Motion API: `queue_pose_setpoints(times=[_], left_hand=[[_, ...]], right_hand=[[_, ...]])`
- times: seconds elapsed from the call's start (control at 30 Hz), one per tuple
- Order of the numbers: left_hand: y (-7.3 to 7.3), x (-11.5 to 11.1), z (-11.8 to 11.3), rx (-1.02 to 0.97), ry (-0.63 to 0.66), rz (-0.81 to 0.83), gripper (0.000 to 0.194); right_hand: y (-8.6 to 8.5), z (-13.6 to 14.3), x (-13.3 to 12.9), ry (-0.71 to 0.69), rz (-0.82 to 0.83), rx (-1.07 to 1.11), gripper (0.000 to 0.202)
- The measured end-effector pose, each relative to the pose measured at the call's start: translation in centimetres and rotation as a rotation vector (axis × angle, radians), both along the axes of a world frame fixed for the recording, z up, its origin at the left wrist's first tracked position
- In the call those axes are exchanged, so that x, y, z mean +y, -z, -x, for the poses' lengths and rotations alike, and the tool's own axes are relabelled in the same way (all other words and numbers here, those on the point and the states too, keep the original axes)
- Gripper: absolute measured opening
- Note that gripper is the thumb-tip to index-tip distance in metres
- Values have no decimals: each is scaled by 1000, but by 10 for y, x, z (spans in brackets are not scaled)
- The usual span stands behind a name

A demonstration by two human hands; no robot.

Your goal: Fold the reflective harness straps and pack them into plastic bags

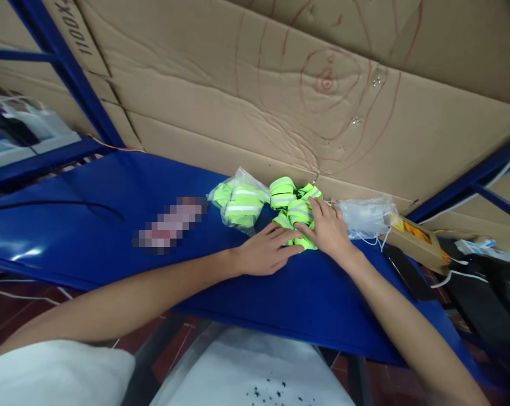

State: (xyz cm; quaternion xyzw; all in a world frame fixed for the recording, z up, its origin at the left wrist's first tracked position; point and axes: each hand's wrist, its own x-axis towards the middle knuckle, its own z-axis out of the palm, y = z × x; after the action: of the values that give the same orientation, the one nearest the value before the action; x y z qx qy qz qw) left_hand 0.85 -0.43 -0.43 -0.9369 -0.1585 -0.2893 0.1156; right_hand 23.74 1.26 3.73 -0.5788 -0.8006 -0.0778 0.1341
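Several rolled neon-green straps with pale reflective stripes lie in a pile on the blue table, against the cardboard. My left hand rests at the pile's lower left edge, its fingers apart and touching the rolls. From the right, my right hand lies over the pile with thumb and fingers spread on the straps. Just left of the pile, more green straps sit inside a clear plastic bag. Parts of the rolls are hidden under my fingers.
A clear bag with white contents, an open cardboard box with orange items and a black phone-like object lie to the right. A blurred-out pinkish item is on the left, near a black cable. Cardboard stands behind.
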Motion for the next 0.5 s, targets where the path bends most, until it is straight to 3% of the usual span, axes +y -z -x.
queue_pose_setpoints(times=[0.1, 0.2, 0.27, 0.37, 0.5], left_hand=[[4, 4, 1, -46, -4, 87, 32], [-1, 11, 5, -268, -15, 284, 31], [-4, 15, 6, -456, -13, 489, 43], [-10, 16, 6, -646, 25, 774, 79], [-18, 8, 3, -729, 193, 974, 108]], right_hand=[[-18, -1, 23, -8, 226, 1, 69], [-35, -4, 24, -66, 249, 23, 48], [-46, -5, 14, -100, 236, 94, 36], [-59, -4, -7, -137, 224, 454, 31], [-72, -1, -34, -51, 254, 1035, 35]])
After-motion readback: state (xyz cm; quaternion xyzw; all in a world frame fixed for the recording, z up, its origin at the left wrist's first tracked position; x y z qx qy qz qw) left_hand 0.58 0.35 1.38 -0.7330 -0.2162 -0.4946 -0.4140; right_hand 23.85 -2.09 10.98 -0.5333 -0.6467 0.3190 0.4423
